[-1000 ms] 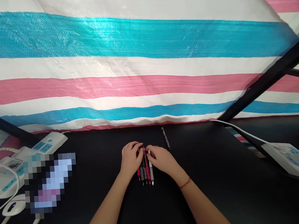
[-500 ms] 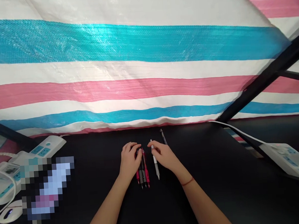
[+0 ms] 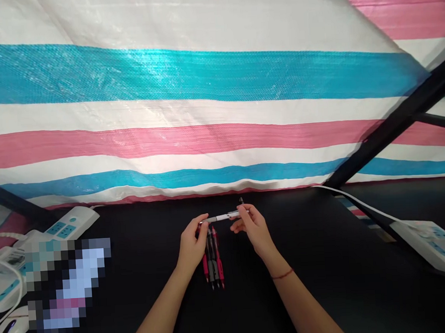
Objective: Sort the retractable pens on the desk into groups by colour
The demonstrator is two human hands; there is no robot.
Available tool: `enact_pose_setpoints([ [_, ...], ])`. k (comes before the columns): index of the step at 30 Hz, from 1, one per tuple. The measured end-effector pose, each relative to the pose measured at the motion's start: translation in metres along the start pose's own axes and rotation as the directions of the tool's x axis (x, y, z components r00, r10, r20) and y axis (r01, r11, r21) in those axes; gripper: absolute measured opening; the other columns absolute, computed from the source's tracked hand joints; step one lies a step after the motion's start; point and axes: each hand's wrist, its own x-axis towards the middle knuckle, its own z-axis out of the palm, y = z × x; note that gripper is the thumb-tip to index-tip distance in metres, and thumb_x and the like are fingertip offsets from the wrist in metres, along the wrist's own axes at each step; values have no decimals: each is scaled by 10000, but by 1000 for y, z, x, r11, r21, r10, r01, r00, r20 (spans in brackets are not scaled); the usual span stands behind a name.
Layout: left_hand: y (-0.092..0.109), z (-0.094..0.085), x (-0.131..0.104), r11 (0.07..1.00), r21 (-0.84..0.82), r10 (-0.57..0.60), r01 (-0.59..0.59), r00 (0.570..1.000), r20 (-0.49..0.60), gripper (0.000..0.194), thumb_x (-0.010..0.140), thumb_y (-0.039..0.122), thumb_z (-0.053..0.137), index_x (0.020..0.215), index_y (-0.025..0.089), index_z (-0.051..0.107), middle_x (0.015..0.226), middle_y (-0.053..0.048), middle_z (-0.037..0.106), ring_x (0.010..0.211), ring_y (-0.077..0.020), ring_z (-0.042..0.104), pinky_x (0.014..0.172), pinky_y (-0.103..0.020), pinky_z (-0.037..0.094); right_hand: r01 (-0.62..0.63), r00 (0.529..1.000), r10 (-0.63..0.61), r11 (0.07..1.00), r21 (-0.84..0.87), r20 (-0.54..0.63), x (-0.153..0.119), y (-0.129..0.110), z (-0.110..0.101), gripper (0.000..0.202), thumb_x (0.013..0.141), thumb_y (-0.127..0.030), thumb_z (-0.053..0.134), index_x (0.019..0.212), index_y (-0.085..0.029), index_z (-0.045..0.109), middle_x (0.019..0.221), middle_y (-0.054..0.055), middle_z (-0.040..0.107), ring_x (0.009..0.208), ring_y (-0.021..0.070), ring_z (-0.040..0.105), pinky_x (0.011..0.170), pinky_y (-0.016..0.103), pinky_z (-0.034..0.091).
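Note:
A white pen (image 3: 221, 217) is held nearly level between my two hands, above the black table. My left hand (image 3: 191, 242) pinches its grey tip end. The thumb and fingers of my right hand (image 3: 255, 227) grip its other end. Just below the white pen, several red and grey-black pens (image 3: 213, 262) lie side by side on the table, close to my left hand. Another dark pen (image 3: 241, 201) shows only its top behind my right hand; the rest of it is hidden.
Power strips (image 3: 66, 229) and a pixelated object (image 3: 78, 281) lie at the left. Another power strip (image 3: 430, 239) with a white cable (image 3: 356, 198) is at the right. Black bars rise on both sides before a striped sheet (image 3: 220, 136).
The white pen has been lifted from the table and turned from upright in view to nearly level. My right hand has moved slightly right with it, and my left hand has taken its tip end.

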Motion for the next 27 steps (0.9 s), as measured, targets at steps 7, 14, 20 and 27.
enact_pose_setpoints([
  [7,-3,-6,4,996,79,49,-46,998,-33,290,914,345,427,1025,187,643,875,-59,693,823,-193,661,769,-308,521,14,994,-5,997,-81,113,0,-4,-4,388,737,-554,643,734,-173,573,507,-35,550,398,82,476,395,209,360],
  [14,-8,-15,6,910,288,293,-299,954,67,307,955,355,353,947,189,611,862,-68,678,813,-197,642,747,-312,519,38,985,-23,996,-85,169,1,-3,-9,408,707,-579,660,741,-181,574,514,-44,532,422,85,470,414,216,352],
  [20,-12,-25,10,870,405,221,-283,956,192,335,961,335,297,847,203,583,780,-46,660,734,-190,631,673,-289,488,92,972,-67,990,-104,225,4,7,-11,357,755,-550,631,777,-201,561,544,-39,545,448,98,490,434,228,376],
  [27,-13,-33,13,912,334,178,-237,964,198,350,945,358,309,747,206,554,669,-16,588,652,-173,587,626,-266,458,171,955,-143,981,-88,260,2,8,-10,286,778,-473,639,893,-214,597,672,-9,606,599,130,579,550,263,469],
])
